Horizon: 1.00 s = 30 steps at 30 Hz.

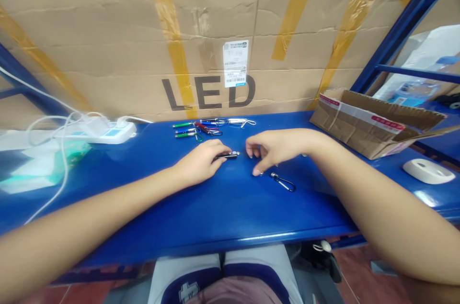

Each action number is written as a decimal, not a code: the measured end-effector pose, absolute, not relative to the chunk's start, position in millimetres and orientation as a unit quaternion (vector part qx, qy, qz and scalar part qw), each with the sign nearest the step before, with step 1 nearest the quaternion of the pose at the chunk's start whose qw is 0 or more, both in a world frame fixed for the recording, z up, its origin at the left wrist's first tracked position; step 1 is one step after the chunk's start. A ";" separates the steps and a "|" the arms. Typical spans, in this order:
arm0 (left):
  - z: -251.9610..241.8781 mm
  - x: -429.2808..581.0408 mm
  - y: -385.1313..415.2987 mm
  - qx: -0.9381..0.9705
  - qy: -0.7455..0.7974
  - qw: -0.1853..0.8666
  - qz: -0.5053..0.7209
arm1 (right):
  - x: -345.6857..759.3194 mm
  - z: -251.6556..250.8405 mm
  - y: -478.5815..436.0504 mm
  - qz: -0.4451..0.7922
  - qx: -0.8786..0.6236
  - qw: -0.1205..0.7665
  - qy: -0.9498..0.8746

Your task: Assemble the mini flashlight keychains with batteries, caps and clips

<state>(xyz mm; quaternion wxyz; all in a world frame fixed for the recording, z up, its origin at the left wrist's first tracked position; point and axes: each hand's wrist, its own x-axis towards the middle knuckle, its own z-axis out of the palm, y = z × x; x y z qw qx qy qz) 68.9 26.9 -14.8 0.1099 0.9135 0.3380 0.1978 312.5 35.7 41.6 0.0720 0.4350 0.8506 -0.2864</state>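
My left hand (201,161) is closed around a small black penlight tube (230,155) that points to the right. Small silvery bits, possibly button cells, show at the tube's end. My right hand (269,148) hovers just to the right, fingers curled and thumb apart, with a gap between them. Tiny shiny pieces lie by its thumb, too small to make out. Below it on the blue table (223,213) rests a black end cap with a carabiner clip (283,182). Further back lies a group of several penlights with clips (208,128), in green, blue, red and silver.
A large cardboard box (125,45) marked LED stands behind the table. On the left are a white power strip (115,132) with cables and a green-and-white packet (46,170). An open cardboard tray (352,124) and a white computer mouse (428,171) sit on the right.
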 end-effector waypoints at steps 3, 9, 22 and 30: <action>-17.9 64.1 24.2 0.925 0.314 0.094 0.194 | 315.6 49.6 31.1 -0.364 0.421 0.130 0.820; -22.4 60.6 21.1 0.919 0.275 0.123 0.254 | 304.0 41.0 31.4 -0.379 0.435 0.065 0.814; -29.2 57.7 27.4 0.791 0.312 0.361 0.382 | 286.6 32.3 17.5 -0.142 0.395 0.003 0.907; -30.4 56.9 29.4 0.801 0.310 0.343 0.380 | 284.1 24.4 21.2 -0.116 0.350 -0.028 0.929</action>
